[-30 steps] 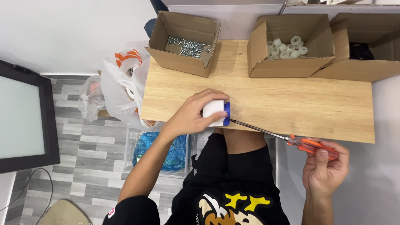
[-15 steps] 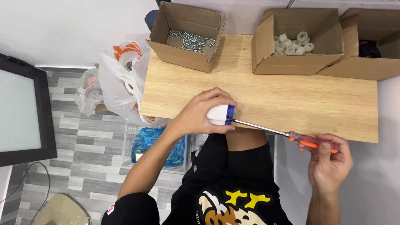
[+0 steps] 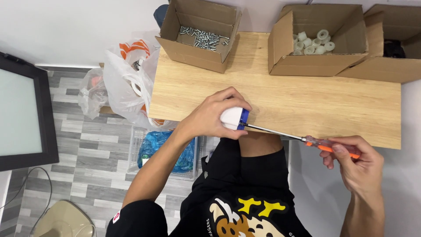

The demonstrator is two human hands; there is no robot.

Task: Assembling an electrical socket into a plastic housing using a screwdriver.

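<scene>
Table [image 3: 307, 101]: wooden, 3 boxes along back
Left hand [image 3: 215, 116]: clasps white-blue part [image 3: 233, 118]
Right hand [image 3: 355, 160]: pinches screwdriver [image 3: 302, 139], tip at part

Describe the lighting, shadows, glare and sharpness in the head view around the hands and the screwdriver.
Head view: even, soft overhead light, no harsh glare; the wooden table shows only faint shadows beside the cardboard boxes. The left hand gripping the white and blue part is sharp; the screwdriver in the right hand is slightly soft. Edges bend a little from the wide lens.
</scene>
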